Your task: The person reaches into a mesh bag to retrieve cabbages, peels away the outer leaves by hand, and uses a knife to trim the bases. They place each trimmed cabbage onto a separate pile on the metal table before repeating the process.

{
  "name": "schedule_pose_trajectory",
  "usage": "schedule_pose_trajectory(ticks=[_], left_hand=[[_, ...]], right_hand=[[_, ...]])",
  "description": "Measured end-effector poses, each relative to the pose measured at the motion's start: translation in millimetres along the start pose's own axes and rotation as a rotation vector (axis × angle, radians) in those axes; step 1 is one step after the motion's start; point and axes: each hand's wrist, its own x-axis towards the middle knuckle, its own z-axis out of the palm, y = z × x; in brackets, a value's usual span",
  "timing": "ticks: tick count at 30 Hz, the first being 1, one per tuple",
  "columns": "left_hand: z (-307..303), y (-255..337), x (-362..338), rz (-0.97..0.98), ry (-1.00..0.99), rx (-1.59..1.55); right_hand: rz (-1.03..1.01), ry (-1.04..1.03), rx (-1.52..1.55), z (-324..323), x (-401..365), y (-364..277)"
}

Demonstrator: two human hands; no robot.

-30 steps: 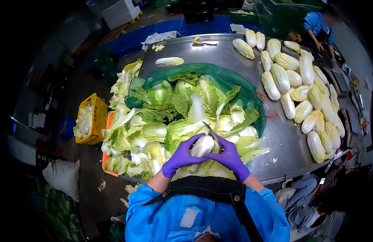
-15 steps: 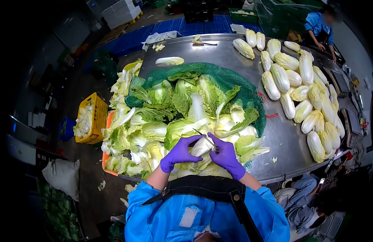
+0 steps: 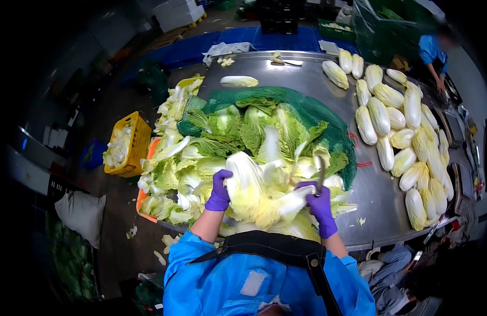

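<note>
My left hand (image 3: 219, 190), in a purple glove, grips the side of a napa cabbage (image 3: 245, 179) held up in front of me. In my right hand (image 3: 321, 210), also gloved, is a knife (image 3: 321, 176) with its dark curved blade pointing up. A loose-looking white and yellow cabbage leaf (image 3: 292, 204) stretches from the head to my right fingers, which touch its end. Beneath and beyond lie a heap of trimmed leaves (image 3: 188, 174) and leafy cabbages (image 3: 254, 129) on a green mesh bag (image 3: 333, 124).
Many trimmed cabbages (image 3: 379, 116) lie on the right of the steel table (image 3: 296, 73). Another knife (image 3: 291, 64) rests at its far edge. A yellow crate (image 3: 138, 147) stands on the floor at left. At far right is a co-worker in blue (image 3: 432, 52); another person (image 3: 391, 268) is lower right.
My hands have moved apart. The cabbage has been lifted and turned, its white base now near my left hand. The knife has swung upright, and a leaf now stretches toward my right hand.
</note>
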Motion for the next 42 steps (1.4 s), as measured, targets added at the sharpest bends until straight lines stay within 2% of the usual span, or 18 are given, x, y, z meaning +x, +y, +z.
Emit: schedule_pose_trajectory(ticks=[4, 8, 10, 14, 16, 18, 20, 21, 25, 27, 30, 32, 33, 34, 36, 38, 40, 42], left_hand=[[-13, 18, 0, 0.193, 0.123, -0.006], [-5, 8, -11, 0.196, 0.323, -0.023], [2, -3, -18, 0.162, 0.364, -0.001], [2, -31, -20, -0.005, 0.167, 0.047], [-14, -53, -17, 0.108, 0.007, 0.298], [46, -50, -49, 0.11, 0.03, 0.555], [39, -59, -43, -0.121, 0.056, 0.239], [9, -80, -22, -0.118, -0.039, 0.086], [-7, -91, -46, -0.165, -0.139, 0.139], [-14, -92, -50, -0.159, -0.049, 0.13], [-9, -57, -57, -0.028, 0.046, 0.089], [39, -1, -94, 0.156, 0.217, -0.017], [37, 17, -99, 0.305, 0.225, -0.041], [71, 35, -123, 0.618, 0.442, -0.047], [29, 78, -131, 0.684, -0.035, -0.198], [55, 98, -156, 0.945, -0.098, -0.114], [53, 99, -164, 0.96, -0.039, -0.068], [45, 84, -157, 0.684, 0.227, -0.114]], right_hand=[[0.029, 0.112, -0.204, -25, 2, 10], [0.042, 0.041, -0.247, -29, 4, 30], [-0.296, 0.006, -0.326, -18, 0, 26], [-0.327, -0.11, -0.349, 12, -11, -8], [-0.303, -0.239, -0.307, 26, -11, -10], [-0.306, -0.324, -0.262, 34, -5, 8], [-0.146, -0.329, -0.174, 35, -2, 15], [-0.291, -0.29, -0.208, 34, -2, 19], [-0.156, -0.174, -0.178, 24, -4, 16], [-0.112, -0.117, -0.2, 24, -7, 8], [-0.1, -0.031, -0.266, 25, -2, 10], [-0.096, -0.044, -0.3, 18, 1, 12], [-0.118, -0.021, -0.305, 13, 6, 19], [-0.118, -0.035, -0.314, 13, 4, 15], [0.124, 0.069, -0.455, 16, -2, 2], [0.075, 0.067, -0.434, 21, -4, 2], [0.084, 0.075, -0.408, 21, -1, 7], [0.079, 0.06, -0.39, 23, 3, 17]])
